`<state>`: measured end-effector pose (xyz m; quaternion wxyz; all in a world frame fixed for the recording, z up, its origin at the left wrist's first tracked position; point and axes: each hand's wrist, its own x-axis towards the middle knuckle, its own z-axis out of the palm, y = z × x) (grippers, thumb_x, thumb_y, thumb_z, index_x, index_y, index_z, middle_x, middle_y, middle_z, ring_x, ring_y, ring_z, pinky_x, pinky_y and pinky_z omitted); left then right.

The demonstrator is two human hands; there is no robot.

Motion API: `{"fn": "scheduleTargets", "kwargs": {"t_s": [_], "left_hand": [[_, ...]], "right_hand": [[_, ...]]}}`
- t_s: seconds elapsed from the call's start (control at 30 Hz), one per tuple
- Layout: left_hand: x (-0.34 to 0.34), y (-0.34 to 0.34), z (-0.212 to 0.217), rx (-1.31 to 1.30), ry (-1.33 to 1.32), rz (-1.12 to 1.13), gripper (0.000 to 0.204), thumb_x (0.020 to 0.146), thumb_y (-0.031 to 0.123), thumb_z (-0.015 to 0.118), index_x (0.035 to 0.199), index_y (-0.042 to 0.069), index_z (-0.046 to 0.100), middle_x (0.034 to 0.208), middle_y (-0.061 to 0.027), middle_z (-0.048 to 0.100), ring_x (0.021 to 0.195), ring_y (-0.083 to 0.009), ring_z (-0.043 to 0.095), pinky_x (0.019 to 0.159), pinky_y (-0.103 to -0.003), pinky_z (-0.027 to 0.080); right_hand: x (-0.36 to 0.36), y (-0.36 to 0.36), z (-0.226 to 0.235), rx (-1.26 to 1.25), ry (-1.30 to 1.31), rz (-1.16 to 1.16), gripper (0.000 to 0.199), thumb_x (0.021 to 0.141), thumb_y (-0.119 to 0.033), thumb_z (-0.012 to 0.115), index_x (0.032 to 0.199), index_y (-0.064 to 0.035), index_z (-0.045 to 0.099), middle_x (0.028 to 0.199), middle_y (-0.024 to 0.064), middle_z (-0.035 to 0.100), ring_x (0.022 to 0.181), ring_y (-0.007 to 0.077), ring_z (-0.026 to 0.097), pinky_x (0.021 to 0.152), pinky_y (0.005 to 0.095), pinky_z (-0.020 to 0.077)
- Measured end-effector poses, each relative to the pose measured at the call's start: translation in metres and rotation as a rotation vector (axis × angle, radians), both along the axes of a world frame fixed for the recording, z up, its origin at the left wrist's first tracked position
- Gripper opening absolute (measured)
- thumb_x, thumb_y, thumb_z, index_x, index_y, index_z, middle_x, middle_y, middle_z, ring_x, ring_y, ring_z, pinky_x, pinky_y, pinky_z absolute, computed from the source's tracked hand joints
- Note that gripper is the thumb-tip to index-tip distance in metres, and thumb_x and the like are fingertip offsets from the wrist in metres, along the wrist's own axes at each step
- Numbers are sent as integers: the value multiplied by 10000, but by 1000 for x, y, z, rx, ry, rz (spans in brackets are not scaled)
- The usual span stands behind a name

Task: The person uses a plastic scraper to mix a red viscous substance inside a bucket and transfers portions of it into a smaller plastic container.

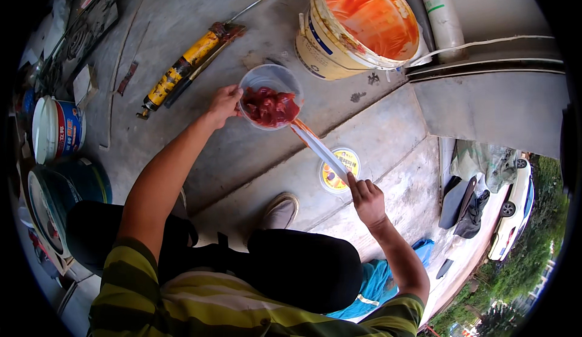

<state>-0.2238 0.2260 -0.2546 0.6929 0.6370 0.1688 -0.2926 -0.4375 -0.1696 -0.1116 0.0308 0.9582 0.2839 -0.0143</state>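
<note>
A grey concrete floor [254, 155] with shallow steps is seen from above, and everything rests on it. A large cream bucket [354, 24], smeared orange inside, is tilted at the far edge, beside two upright rolls [439, 12]. A yellow caulking gun [188, 64] is laid diagonally on the far left part. A round yellow lid [339, 168] is placed flat on the lower step, near its edge. Two paint cans [57, 128] are set along the left edge, on their sides. A shoe [280, 211] is planted on the near step. Dark scraps [464, 206] are piled toward the right edge.
</note>
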Motion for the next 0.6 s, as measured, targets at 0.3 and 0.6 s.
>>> {"fn": "scheduleTargets", "kwargs": {"t_s": [0.3,0.6], "left_hand": [[8,8,4,-15,44,-77,296,1046,262,478,1281,119,588,951,-7,606,782,-125,564,747,-364,566],[6,9,2,-30,2,-92,263,1061,251,435,1198,100,601,959,-25,655,780,-131,624,706,-347,565]], "right_hand": [[26,35,-42,316,-80,-252,528,781,-13,641,1306,-8,584,775,83,512,678,247,561,561,370,503],[14,55,-70,514,36,-346,461,830,7,646,1287,-28,597,812,126,547,646,294,574,590,389,493]]}}
